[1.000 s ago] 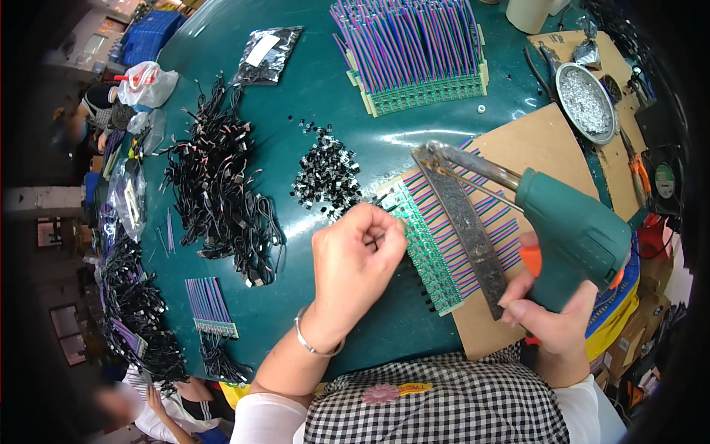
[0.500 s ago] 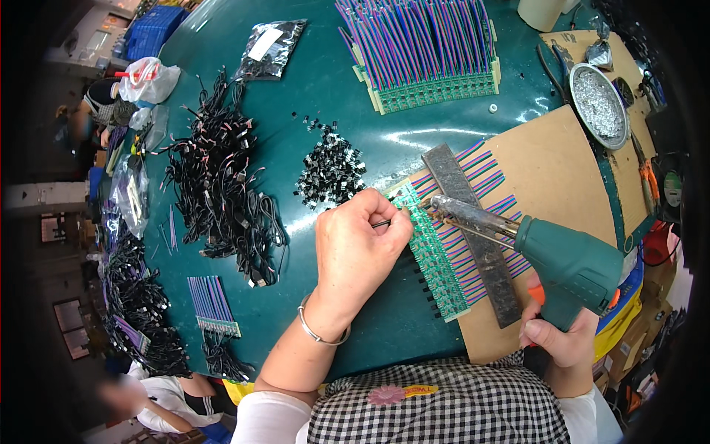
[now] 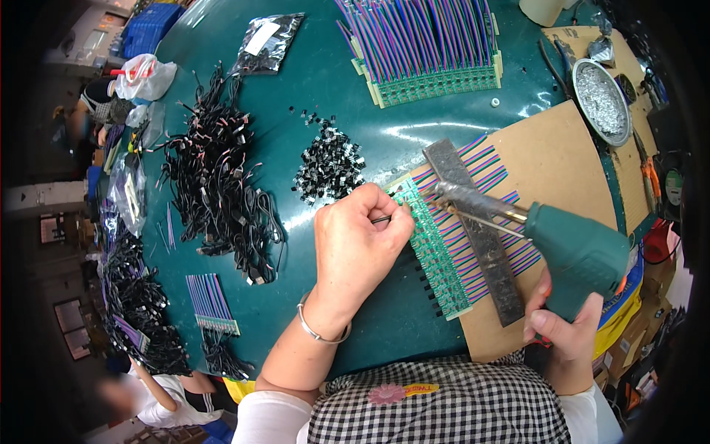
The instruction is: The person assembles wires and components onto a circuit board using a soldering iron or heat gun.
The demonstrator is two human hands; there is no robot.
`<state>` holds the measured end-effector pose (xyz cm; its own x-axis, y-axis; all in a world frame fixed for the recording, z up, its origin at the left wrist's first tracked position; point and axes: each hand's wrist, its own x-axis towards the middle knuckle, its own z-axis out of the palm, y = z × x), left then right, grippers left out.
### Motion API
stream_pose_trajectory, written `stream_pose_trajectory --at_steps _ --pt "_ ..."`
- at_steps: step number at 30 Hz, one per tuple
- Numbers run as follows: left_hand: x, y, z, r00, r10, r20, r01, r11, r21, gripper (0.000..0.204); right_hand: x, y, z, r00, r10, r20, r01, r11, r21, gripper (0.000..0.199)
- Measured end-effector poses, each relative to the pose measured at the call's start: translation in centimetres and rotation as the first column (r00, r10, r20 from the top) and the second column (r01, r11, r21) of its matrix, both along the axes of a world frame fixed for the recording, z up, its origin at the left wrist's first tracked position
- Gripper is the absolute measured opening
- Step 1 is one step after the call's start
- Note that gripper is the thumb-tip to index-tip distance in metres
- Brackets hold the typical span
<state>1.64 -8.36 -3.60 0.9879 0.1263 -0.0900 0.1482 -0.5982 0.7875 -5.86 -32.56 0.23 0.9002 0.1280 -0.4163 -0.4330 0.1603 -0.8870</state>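
Left hand is curled into a loose fist near the tabletop's front edge, thumb & forefinger pinching a thin dark wire whose end meets the green circuit strip. Right hand is wrapped tight round the grip of a green plastic soldering gun, its long metal nozzle pointing left to the same spot on the strip. The strip is narrow, dotted w/ pads, lying on a brown cardboard sheet at the front right of the tabletop; ribbon wires in purple, blue & pink run off it under a flat grey metal bar laid across them.

Only one view. Tabletop is glossy dark green. Small pile of black plastic bits sits mid-table, just behind the left hand. Tangle of black cables toward the left edge. Larger batch of striped wires on strips at the back edge. Round metal dish of silvery scraps at the back right corner. Clear shiny bag w/ a white label at back left. Silver bangle on left wrist.
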Motion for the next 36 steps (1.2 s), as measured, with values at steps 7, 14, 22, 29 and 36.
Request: stream_pose_trajectory --at_steps 7,14,22,29,36 --pt "0.0 0.0 0.2 1.000 0.004 -0.008 -0.004 1.000 0.002 0.013 0.0 0.0 0.4 0.986 -0.162 0.029 0.160 0.985 0.064 0.063" --pt "-0.3 0.2 0.3 0.997 0.000 -0.078 -0.006 0.997 -0.076 0.011 -0.6 0.2 0.2 0.975 -0.220 0.041 0.220 0.976 0.005 0.064" --pt "-1.2 -0.1 0.1 0.998 0.012 -0.057 -0.016 0.997 -0.077 0.009 -0.9 -0.1 0.4 0.980 -0.200 -0.013 0.200 0.980 -0.004 0.065" --pt "-1.2 -0.7 0.1 1.000 0.012 0.018 -0.013 0.999 0.041 0.012 -0.6 -0.1 0.9 0.995 -0.101 -0.008 0.102 0.994 0.034 0.053" --pt "-0.7 -0.3 0.1 0.999 -0.014 -0.033 0.012 0.998 -0.054 0.012 -0.7 0.3 0.4 0.997 -0.071 -0.013 0.072 0.997 0.033 0.043"
